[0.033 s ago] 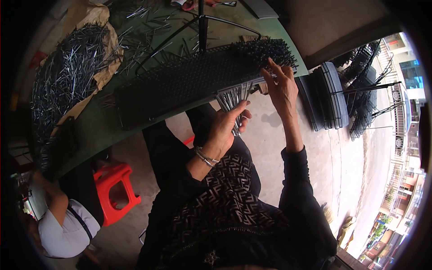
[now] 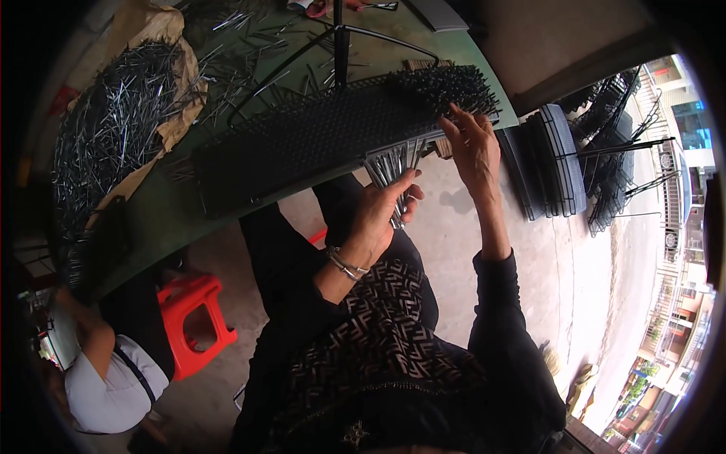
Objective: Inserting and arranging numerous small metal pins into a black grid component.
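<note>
Along the near edge of a green surface (image 2: 416,41) lay a long dark perforated board (image 2: 272,151), set slightly askew, its right end farther from the wearer than its left. At that right end stood a dense cluster of dark rods (image 2: 457,85), packed close together with their tips upward, while the middle and left of the board showed mostly rows of small holes.

Both hands were at the near side of the board. The left hand (image 2: 376,216), with a bracelet (image 2: 346,265) at its wrist, was closed around a bundle of thin metal rods (image 2: 387,163), which fanned out toward the board's front edge. The right hand (image 2: 476,147) had its fingers bent and its fingertips at the near side of the cluster; whether they pinched a single rod could not be told.

To the left, a large heap of similar rods (image 2: 117,125) lay on crumpled brown paper (image 2: 181,125), and loose rods (image 2: 261,49) were scattered between it and a thin-legged black stand (image 2: 340,57) beyond the board. Below left were a red stool (image 2: 174,325) and a person in a pale top (image 2: 113,386). Dark mesh panels (image 2: 556,163) stood upright side by side on the floor (image 2: 522,280) at the right.
</note>
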The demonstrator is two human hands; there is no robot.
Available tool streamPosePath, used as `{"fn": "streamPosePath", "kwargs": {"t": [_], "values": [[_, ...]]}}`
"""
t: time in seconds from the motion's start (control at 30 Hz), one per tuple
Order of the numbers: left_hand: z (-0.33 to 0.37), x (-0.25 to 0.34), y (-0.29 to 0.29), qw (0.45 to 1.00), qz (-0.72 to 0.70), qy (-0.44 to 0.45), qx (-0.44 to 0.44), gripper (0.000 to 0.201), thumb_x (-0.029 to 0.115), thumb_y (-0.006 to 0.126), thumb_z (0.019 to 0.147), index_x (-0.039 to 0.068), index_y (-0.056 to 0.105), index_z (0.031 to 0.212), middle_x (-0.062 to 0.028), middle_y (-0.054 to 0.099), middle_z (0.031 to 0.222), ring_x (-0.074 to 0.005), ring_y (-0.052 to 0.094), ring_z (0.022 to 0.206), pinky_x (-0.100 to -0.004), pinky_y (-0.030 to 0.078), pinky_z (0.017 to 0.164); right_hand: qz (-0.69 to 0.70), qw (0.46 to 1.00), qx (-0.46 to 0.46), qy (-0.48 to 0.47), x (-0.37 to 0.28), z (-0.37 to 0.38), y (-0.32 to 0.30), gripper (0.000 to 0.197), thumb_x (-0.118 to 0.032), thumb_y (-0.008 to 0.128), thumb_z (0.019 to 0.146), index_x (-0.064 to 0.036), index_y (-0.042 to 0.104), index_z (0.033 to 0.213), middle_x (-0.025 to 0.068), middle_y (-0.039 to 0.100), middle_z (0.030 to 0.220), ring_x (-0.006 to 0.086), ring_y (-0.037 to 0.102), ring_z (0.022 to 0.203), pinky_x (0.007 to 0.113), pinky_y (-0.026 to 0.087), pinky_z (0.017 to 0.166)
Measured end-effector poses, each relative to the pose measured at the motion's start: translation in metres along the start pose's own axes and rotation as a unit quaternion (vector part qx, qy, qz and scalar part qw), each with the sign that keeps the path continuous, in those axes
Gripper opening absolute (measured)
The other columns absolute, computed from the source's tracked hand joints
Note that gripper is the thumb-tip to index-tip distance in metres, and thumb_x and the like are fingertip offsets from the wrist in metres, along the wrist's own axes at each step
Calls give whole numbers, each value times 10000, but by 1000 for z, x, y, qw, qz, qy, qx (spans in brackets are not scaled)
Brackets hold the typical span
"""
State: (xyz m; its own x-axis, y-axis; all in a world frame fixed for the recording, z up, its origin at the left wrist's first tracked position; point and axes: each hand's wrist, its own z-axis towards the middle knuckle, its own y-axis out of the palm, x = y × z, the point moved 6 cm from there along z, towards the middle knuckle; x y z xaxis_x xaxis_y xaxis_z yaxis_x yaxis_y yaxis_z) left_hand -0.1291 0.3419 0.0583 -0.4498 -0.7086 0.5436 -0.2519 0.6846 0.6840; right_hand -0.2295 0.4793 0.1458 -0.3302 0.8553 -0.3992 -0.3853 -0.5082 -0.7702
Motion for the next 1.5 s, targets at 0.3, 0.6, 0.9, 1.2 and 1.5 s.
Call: {"fn": "streamPosePath", "kwargs": {"t": [0.3,0.6,0.9,1.2,1.5], "values": [[-3,0,4,998,33,-15,43,246,236,673,917,28,641,1044,-74,660,821,-103,544,626,-234,394,514,327,922,-98,183,13,-12,-5,148,-96,604,944,41,656,969,83,693,797,109,617,640,239,478,609],[1,-7,3,1000,-16,-24,4,308,274,670,927,11,616,1078,-6,557,740,-78,464,578,-238,389,528,174,977,114,42,31,15,-3,82,-27,587,916,-58,631,978,95,653,724,155,640,627,289,490,581],[0,-1,4,1000,-1,-12,-10,318,287,606,968,3,596,1110,-5,551,736,-70,456,573,-223,352,505,163,983,67,47,34,11,9,137,-100,641,922,-60,687,1044,37,657,786,71,612,657,238,479,607],[-5,7,6,999,31,10,-5,298,283,621,950,22,652,1090,-12,586,728,-67,475,566,-209,351,488,59,998,18,14,5,0,2,325,-260,686,910,-107,673,1196,45,607,885,125,574,696,278,476,654],[-8,11,5,996,88,0,7,264,305,661,913,43,683,944,-53,649,707,-75,521,529,-212,363,442,403,825,-374,128,-19,-17,25,236,-228,651,931,3,653,882,10,614,752,88,558,709,258,451,642]]}}
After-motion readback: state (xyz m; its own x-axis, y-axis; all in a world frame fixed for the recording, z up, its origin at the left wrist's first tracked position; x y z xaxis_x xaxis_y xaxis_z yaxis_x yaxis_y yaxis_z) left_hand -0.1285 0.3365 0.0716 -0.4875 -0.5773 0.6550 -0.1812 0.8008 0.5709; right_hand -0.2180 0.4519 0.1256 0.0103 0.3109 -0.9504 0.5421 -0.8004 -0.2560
